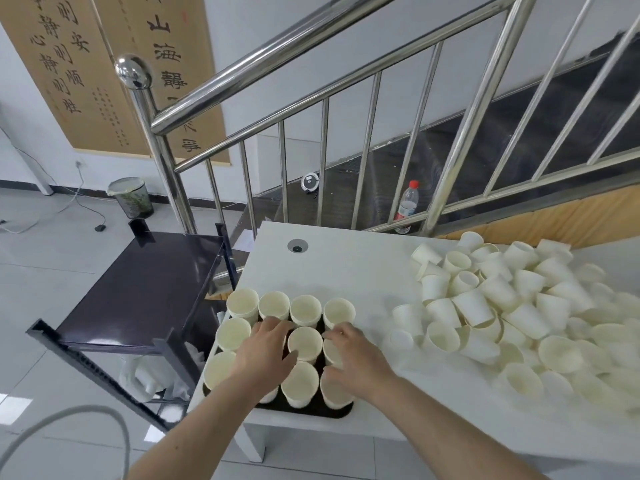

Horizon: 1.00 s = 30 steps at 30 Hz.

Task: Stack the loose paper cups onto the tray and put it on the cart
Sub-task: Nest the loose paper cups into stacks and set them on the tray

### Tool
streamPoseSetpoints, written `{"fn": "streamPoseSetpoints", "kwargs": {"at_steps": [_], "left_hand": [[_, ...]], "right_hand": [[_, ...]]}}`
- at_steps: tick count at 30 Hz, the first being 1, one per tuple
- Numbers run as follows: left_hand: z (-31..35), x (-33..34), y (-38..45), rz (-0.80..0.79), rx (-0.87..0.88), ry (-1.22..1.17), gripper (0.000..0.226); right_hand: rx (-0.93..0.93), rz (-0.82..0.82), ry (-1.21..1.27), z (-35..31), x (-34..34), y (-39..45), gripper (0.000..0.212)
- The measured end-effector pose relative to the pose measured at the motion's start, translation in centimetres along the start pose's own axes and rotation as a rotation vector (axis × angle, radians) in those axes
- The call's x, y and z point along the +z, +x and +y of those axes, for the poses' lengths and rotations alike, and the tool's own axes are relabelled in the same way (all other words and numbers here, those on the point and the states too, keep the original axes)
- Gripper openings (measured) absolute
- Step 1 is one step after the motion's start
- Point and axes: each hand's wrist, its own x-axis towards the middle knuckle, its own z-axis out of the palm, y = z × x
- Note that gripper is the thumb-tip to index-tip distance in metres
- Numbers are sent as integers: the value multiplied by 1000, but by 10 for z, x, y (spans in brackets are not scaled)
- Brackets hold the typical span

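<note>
A dark tray (337, 412) sits at the near left corner of the white table (346, 265), filled with several upright stacks of cream paper cups (304, 308). My left hand (265, 351) lies spread over the cups in the middle of the tray, fingers apart. My right hand (356, 358) rests on the cups at the tray's right side, fingers apart too. Neither hand visibly holds a cup. A large heap of loose paper cups (512, 306) covers the right part of the table. The dark cart (145, 289) stands just left of the table.
A steel stair railing (367, 140) runs behind the table, with a water bottle (407, 206) beyond it. A waste bin (131, 197) stands on the tiled floor at the back left. White bags (145, 375) lie on the cart's lower shelf. A pale hose (86, 417) curves at the near left.
</note>
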Motion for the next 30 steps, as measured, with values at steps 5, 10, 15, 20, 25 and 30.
{"fn": "streamPoseSetpoints", "kwargs": {"at_steps": [5, 10, 15, 20, 25, 30], "left_hand": [[70, 27, 12, -42, 52, 1, 52], [140, 59, 21, -93, 94, 18, 54], [184, 86, 35, -168, 120, 33, 54], [192, 106, 63, -256, 142, 125, 55], [188, 126, 100, -312, 184, 188, 62], [181, 141, 128, -463, 190, 194, 58]], "right_hand": [[69, 13, -7, 68, -32, -35, 56], [127, 20, -51, 134, -57, -66, 61], [176, 7, -58, 179, -72, -74, 62], [202, -13, -51, 200, -76, -60, 60], [245, -45, -39, 208, -73, -32, 63], [250, -77, -42, 214, -68, -5, 62]]}}
